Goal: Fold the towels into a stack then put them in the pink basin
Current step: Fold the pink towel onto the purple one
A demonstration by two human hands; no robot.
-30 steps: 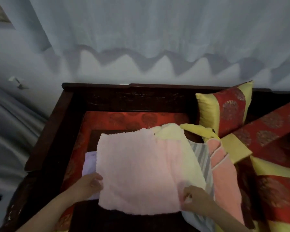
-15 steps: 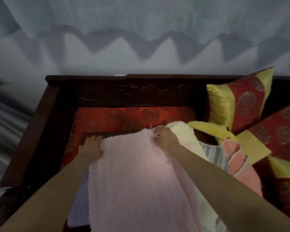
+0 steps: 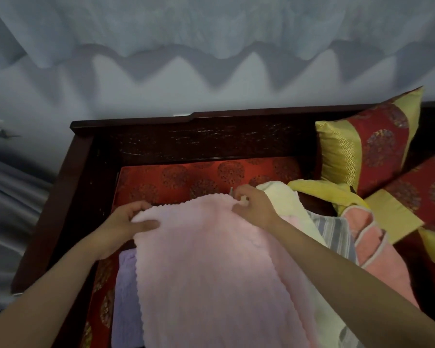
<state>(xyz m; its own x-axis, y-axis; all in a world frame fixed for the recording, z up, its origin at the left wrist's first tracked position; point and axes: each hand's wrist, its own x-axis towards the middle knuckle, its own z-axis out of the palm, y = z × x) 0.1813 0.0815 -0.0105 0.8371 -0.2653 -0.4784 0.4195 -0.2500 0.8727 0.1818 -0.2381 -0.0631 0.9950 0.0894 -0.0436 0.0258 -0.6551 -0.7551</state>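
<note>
Both hands on the pink towel (image 3: 211, 267), which lies mid-frame on the red cushion (image 3: 186, 177), far edge toward 12 o'clock. Left hand (image 3: 126, 222) pinches the far-left corner, thumb on top. Right hand (image 3: 254, 207) is closed on the far-right corner, fabric bunched in the fingers. Lilac towel (image 3: 127, 297) pokes out from under it at 8 o'clock. Cream towel (image 3: 284, 199), striped towel (image 3: 337, 234) and coral towel (image 3: 369, 229) are piled at 3 o'clock. Basin not in frame.

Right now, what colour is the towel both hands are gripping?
Pale pink towel, with a scalloped edge; the head view shows it best.
</note>
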